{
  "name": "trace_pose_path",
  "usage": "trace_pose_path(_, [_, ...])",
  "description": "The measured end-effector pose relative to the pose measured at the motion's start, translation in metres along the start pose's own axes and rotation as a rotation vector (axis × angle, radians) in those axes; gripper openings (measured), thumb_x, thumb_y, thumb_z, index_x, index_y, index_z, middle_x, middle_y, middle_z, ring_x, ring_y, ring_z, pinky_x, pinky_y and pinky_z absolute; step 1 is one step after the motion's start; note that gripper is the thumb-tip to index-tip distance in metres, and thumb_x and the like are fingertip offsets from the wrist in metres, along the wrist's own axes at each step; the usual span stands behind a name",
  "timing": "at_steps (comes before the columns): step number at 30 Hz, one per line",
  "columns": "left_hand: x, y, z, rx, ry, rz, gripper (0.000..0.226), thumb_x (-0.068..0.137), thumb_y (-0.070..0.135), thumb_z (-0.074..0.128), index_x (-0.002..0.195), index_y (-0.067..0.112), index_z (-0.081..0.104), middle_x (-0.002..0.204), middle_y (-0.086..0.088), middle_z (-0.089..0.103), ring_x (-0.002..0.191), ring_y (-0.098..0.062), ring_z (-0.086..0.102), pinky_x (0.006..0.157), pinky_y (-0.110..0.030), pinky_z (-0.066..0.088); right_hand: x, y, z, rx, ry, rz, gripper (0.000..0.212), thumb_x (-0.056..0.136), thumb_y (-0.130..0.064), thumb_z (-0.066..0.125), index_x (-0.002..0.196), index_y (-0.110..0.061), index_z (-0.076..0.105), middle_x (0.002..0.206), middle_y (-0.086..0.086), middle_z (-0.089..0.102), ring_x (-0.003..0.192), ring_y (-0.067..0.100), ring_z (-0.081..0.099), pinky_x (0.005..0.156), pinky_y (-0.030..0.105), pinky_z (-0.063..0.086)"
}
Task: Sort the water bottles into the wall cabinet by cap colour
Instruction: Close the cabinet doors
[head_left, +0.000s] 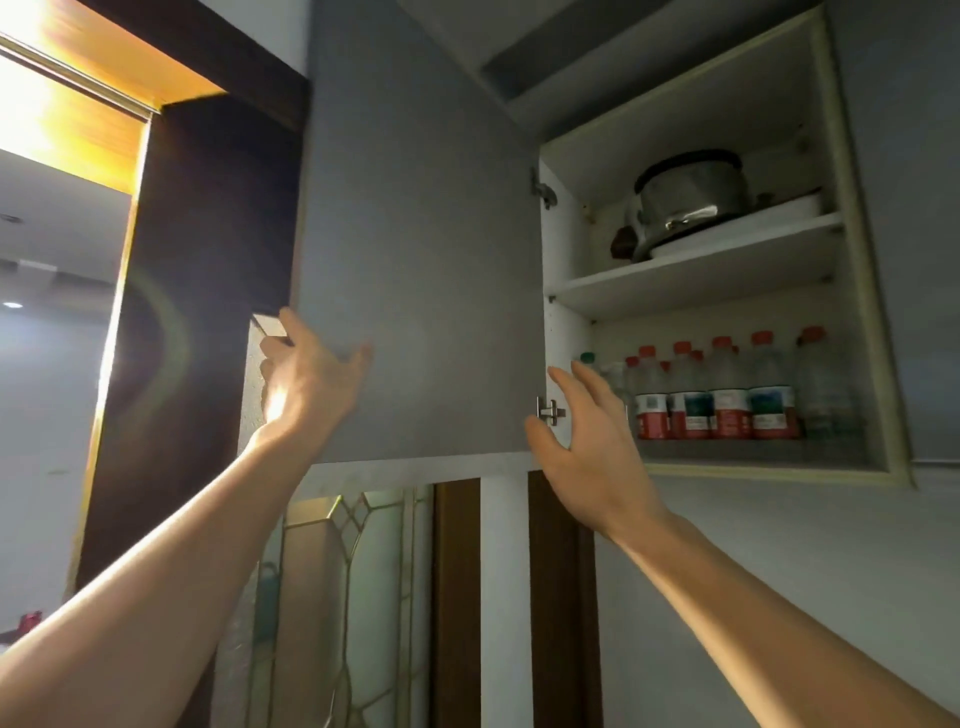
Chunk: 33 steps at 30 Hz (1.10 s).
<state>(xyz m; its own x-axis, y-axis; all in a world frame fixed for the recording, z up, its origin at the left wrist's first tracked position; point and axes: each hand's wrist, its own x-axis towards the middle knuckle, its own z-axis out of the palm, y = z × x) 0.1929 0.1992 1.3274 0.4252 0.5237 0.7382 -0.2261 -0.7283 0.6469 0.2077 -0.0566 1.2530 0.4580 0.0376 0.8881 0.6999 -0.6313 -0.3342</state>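
Your left hand (306, 374) is raised to the free edge of the grey cabinet door (415, 260), fingers curled round that edge and thumb spread across the door's face, so it grips the door. Your right hand (582, 441) is held up empty, fingers spread wide, just in front of the lower hinge (549, 410) at the opening of the wall cabinet (862, 291). The door stands swung out. On the lower shelf, behind your right fingers, stand the water bottles (727, 389): most carry red caps, packed in rows, with red-and-white labels showing a dark picture panel; the print is too small to read. One green-capped bottle (588, 358) stands at the far left of that shelf. On the upper shelf (701, 260) a steel pot (688, 200) sits tilted on a white dish (737, 226).
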Motion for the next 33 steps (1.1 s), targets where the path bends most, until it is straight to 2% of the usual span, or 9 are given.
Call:
trace_pose_path(4, [-0.016, 0.012, -0.004, 0.011, 0.076, 0.123, 0.066, 0.091, 0.050, 0.062, 0.137, 0.010, 0.036, 0.132, -0.023, 0.048, 0.112, -0.046, 0.054, 0.084, -0.047, 0.043, 0.000, -0.006, -0.014, 0.001, 0.017, 0.000, 0.062, 0.100, -0.045, 0.053, 0.156, -0.033, 0.029, 0.165, -0.012, 0.019, 0.152, 0.010, 0.016, 0.114, 0.030, 0.016])
trace_pose_path(7, [-0.038, 0.028, -0.007, -0.240, 0.132, 0.349, 0.053, 0.090, 0.056, 0.055, 0.128, 0.020, 0.051, 0.112, 0.000, 0.060, 0.093, -0.023, 0.057, 0.076, -0.033, 0.041, 0.001, -0.017, -0.029, -0.006, 0.064, -0.024, 0.059, 0.101, -0.043, 0.052, 0.155, -0.030, 0.032, 0.162, -0.012, 0.028, 0.149, 0.008, 0.025, 0.116, 0.032, 0.022])
trace_pose_path(11, [-0.062, 0.046, 0.003, -0.815, -0.171, 0.469, 0.042, 0.096, 0.054, 0.041, 0.116, 0.029, 0.069, 0.104, 0.013, 0.072, 0.102, -0.010, 0.067, 0.082, -0.035, 0.058, -0.004, -0.036, -0.051, 0.105, 0.099, -0.046, 0.052, 0.103, -0.045, 0.049, 0.152, -0.036, 0.036, 0.153, -0.016, 0.041, 0.140, 0.004, 0.038, 0.118, 0.038, 0.034])
trace_pose_path(13, [-0.070, 0.053, 0.022, -0.816, -0.322, 0.557, 0.050, 0.098, 0.053, 0.038, 0.133, 0.028, 0.062, 0.127, 0.008, 0.066, 0.120, -0.011, 0.060, 0.097, -0.040, 0.054, -0.010, -0.043, -0.064, 0.187, 0.108, -0.081, 0.052, 0.103, -0.047, 0.048, 0.152, -0.037, 0.036, 0.152, -0.022, 0.042, 0.139, -0.001, 0.039, 0.118, 0.038, 0.036])
trace_pose_path(16, [-0.086, 0.069, 0.060, -0.752, -0.404, 0.639, 0.054, 0.099, 0.055, 0.035, 0.147, 0.033, 0.049, 0.147, 0.017, 0.048, 0.132, 0.008, 0.043, 0.111, -0.018, 0.037, -0.018, -0.049, -0.084, 0.264, 0.125, -0.127, 0.061, 0.096, -0.053, 0.049, 0.153, -0.038, 0.034, 0.153, -0.022, 0.043, 0.138, -0.007, 0.041, 0.117, 0.032, 0.038])
trace_pose_path(19, [-0.111, 0.095, 0.102, -0.617, -0.447, 0.689, 0.058, 0.100, 0.061, 0.029, 0.154, 0.041, 0.031, 0.162, 0.019, 0.025, 0.149, 0.000, 0.019, 0.123, -0.032, 0.013, -0.022, -0.032, -0.107, 0.107, 0.212, -0.146, 0.068, 0.097, -0.043, 0.062, 0.156, -0.035, 0.030, 0.157, -0.018, 0.040, 0.142, -0.001, 0.038, 0.115, 0.030, 0.040])
trace_pose_path(24, [-0.158, 0.137, 0.162, -0.568, -0.518, 0.739, 0.072, 0.093, 0.067, 0.026, 0.157, 0.044, 0.005, 0.165, 0.021, 0.002, 0.151, -0.009, 0.004, 0.119, -0.035, 0.014, -0.026, 0.023, -0.148, -0.137, 0.301, -0.091, 0.065, 0.095, -0.011, 0.067, 0.153, -0.023, 0.040, 0.139, -0.018, 0.047, 0.119, -0.015, 0.043, 0.092, -0.008, 0.029])
trace_pose_path(28, [-0.178, 0.167, 0.200, -0.600, -0.479, 0.728, 0.070, 0.092, 0.072, 0.023, 0.153, 0.049, -0.002, 0.165, 0.020, -0.002, 0.152, -0.014, 0.004, 0.121, -0.046, 0.022, -0.020, 0.063, -0.178, -0.325, 0.324, -0.086, 0.062, 0.096, -0.012, 0.064, 0.153, -0.015, 0.040, 0.143, -0.010, 0.047, 0.120, -0.013, 0.038, 0.095, -0.006, 0.028])
trace_pose_path(33, [-0.194, 0.196, 0.250, -0.616, -0.439, 0.710, 0.076, 0.092, 0.070, 0.030, 0.158, 0.037, 0.013, 0.166, 0.014, 0.003, 0.151, -0.018, 0.008, 0.119, -0.045, 0.028, -0.014, 0.117, -0.207, -0.450, 0.292, -0.027, 0.065, 0.098, -0.024, 0.060, 0.157, -0.020, 0.032, 0.154, -0.005, 0.039, 0.141, 0.012, 0.034, 0.110, 0.024, 0.032])
